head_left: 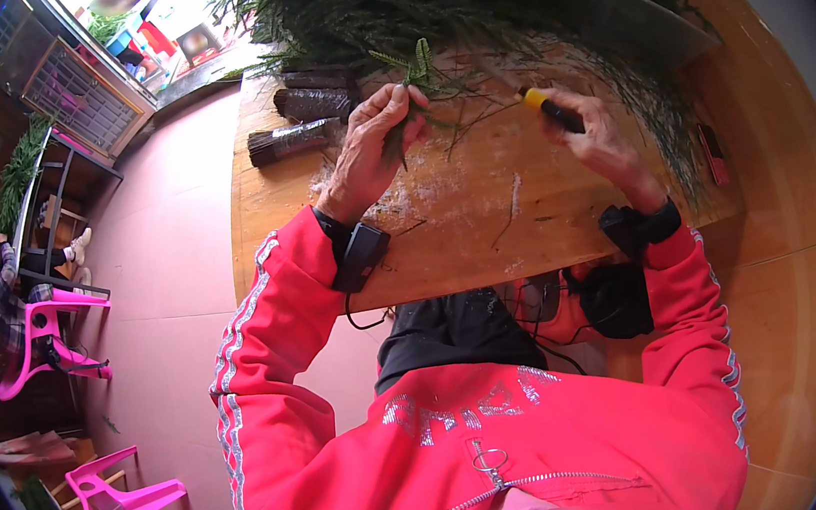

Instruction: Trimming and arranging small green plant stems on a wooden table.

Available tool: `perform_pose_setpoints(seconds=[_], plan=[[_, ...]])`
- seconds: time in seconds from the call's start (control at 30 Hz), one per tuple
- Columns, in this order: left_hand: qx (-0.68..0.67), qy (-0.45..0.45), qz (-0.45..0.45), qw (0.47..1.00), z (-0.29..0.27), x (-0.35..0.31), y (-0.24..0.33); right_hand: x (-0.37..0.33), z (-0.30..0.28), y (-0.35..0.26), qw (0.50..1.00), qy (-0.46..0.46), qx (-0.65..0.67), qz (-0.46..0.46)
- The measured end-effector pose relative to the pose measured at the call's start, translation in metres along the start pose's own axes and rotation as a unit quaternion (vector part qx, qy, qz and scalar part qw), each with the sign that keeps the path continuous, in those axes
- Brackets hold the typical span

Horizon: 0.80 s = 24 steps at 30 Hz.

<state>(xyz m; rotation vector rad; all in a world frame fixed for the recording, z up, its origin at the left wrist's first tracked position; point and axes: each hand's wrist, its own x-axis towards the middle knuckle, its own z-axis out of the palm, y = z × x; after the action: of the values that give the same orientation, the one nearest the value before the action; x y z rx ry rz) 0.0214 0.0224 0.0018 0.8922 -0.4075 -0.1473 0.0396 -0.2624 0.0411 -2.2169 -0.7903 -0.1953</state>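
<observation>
My left hand (371, 148) is closed, pinching a green fern-like sprig (420, 70) above the wooden table (446, 235). Fronds stick up past the fingertips, and more green hangs below them. In my right hand (601, 137), to the right and apart from the sprig, is a tool with a yellow and black handle (553, 110). My fingers wrap round that handle; its working end is too blurred to make out. Several dark bundles of stems in clear wrap (295, 142) lie beside my left hand, at the table's left edge.
A large heap of green foliage (419, 2) covers the far side of the table, with a clear plastic sheet (637, 12) at its right. Loose stems and white crumbs lie on the wood. Pink stools (130, 508) and another person (1, 306) are at the left.
</observation>
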Motion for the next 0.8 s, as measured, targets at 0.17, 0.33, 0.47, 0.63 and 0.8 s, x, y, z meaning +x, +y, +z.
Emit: perform_pose_setpoints(seconds=[0.17,0.33,0.47,0.63,0.8], plan=[[0.028,-0.003,0.014,0.999,0.004,-0.001,0.0,0.009,0.013,-0.023,0.996,-0.074,0.039,0.014],[0.07,-0.012,0.008,0.997,0.008,-0.003,-0.001,0.007,0.009,-0.034,0.993,-0.101,0.039,0.047],[0.104,-0.018,0.011,0.994,0.007,-0.004,0.0,0.01,0.012,-0.033,0.994,-0.101,0.019,0.035],[0.118,-0.005,0.005,0.993,0.011,-0.006,0.0,0.008,0.014,-0.027,0.992,-0.111,0.033,0.06],[0.113,-0.018,-0.008,0.993,0.01,-0.004,0.0,0.007,0.018,-0.024,0.99,-0.102,0.088,0.032]])
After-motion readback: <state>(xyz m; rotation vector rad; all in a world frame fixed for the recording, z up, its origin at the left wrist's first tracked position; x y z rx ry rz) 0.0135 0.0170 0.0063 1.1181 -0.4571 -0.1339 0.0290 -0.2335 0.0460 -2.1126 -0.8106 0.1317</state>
